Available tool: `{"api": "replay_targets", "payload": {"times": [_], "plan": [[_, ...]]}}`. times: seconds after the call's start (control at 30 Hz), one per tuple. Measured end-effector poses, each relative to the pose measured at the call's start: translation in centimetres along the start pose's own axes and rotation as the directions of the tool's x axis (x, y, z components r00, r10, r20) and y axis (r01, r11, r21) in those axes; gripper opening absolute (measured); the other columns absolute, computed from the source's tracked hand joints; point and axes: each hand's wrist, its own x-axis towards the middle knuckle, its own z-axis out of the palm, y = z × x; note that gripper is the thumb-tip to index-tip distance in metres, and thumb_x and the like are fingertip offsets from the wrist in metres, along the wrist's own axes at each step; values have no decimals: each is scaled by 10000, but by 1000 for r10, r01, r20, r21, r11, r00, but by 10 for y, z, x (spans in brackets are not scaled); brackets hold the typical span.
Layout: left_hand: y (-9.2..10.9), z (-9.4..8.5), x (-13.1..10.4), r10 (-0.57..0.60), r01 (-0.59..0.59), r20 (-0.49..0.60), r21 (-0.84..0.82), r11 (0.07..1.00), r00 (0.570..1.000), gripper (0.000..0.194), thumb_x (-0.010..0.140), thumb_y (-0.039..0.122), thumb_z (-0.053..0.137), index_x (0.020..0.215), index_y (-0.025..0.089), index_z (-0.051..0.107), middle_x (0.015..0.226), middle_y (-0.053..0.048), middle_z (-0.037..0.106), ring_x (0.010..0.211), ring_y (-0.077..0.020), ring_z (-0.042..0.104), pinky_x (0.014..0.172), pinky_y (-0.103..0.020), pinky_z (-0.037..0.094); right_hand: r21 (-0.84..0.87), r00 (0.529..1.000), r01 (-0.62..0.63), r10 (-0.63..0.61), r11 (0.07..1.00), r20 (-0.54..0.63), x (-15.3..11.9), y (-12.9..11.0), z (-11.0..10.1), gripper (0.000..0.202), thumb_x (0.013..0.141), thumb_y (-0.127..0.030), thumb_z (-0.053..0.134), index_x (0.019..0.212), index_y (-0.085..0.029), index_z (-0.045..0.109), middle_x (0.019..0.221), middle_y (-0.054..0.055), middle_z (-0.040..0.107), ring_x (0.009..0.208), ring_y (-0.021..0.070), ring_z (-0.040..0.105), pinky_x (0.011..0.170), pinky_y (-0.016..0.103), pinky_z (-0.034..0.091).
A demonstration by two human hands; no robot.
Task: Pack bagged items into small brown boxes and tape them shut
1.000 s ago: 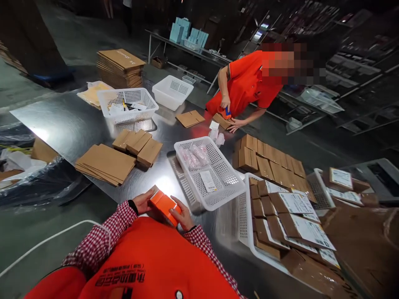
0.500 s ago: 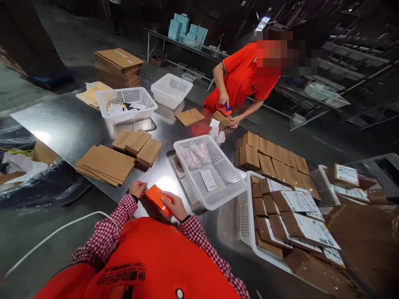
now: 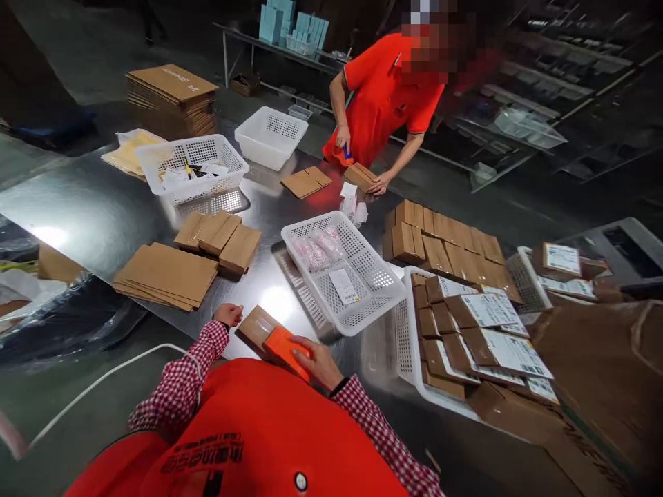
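Observation:
A small closed cardboard box (image 3: pixel 255 324) lies at the near edge of the metal table, a shiny strip of tape on its top. My right hand (image 3: pixel 317 360) grips an orange tape dispenser (image 3: pixel 284 348), which rests over the box's right end. To the left of the box is my left hand (image 3: pixel 228 315), its fingers curled together with nothing visible in them. Beyond it lie flat cardboard blanks (image 3: pixel 166 275) and several small brown boxes (image 3: pixel 220 238). A white basket (image 3: pixel 370 304) with pink bubble-wrapped packs (image 3: pixel 317 248) and a label slip (image 3: pixel 343 286) stands beyond my right hand.
Across the table a co-worker (image 3: pixel 383 96) in orange holds a blue-handled tool at a brown box (image 3: pixel 361 177). Rows of boxes (image 3: pixel 450 252) and a basket (image 3: pixel 404 345) of labelled parcels stand on the right. Another basket (image 3: pixel 191 166) holds papers. A white cable (image 3: pixel 103 379) hangs at left.
My right hand has drawn the tape dispenser rightward along the box, uncovering its taped top. My left hand is now slightly apart from the box. The co-worker's tool has moved off their box's top.

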Motion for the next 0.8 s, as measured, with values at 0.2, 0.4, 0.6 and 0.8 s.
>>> {"api": "replay_targets", "payload": {"times": [0.2, 0.4, 0.6, 0.8], "plan": [[1, 2, -15, 90, -90, -4, -1, 996, 996, 181, 676, 314, 740, 687, 176, 622, 652, -19, 635, 733, -195, 644, 659, -278, 489, 54, 998, 56, -54, 997, -36, -13, 38, 4, 388, 872, -437, 547, 1159, -212, 682, 1098, 85, 726, 969, 255, 678, 898, 417, 515], [0, 13, -32, 130, -136, -48, -152, 979, 990, 307, 595, 295, 809, 811, 188, 619, 849, -40, 667, 919, -209, 625, 820, -297, 468, 100, 992, 109, -102, 989, -69, -19, 61, 5, 407, 865, -460, 546, 1162, -217, 682, 1117, 100, 718, 1041, 278, 662, 916, 438, 505], [1, 26, -46, 44, -2, 98, -394, 919, 994, 375, 572, 354, 828, 786, 161, 588, 681, 16, 626, 643, -129, 592, 648, -258, 461, 107, 990, 109, -98, 988, -105, -30, 69, 4, 388, 857, -438, 554, 1141, -211, 691, 1073, 103, 730, 952, 270, 688, 859, 419, 528], [1, 32, -48, -33, 119, 176, -507, 854, 984, 226, 643, 231, 781, 711, 149, 582, 643, 21, 611, 591, -102, 569, 620, -239, 451, 102, 986, 105, -90, 989, -142, -32, 69, 4, 372, 847, -428, 565, 1123, -218, 701, 1027, 78, 741, 908, 250, 695, 831, 385, 542]]}}
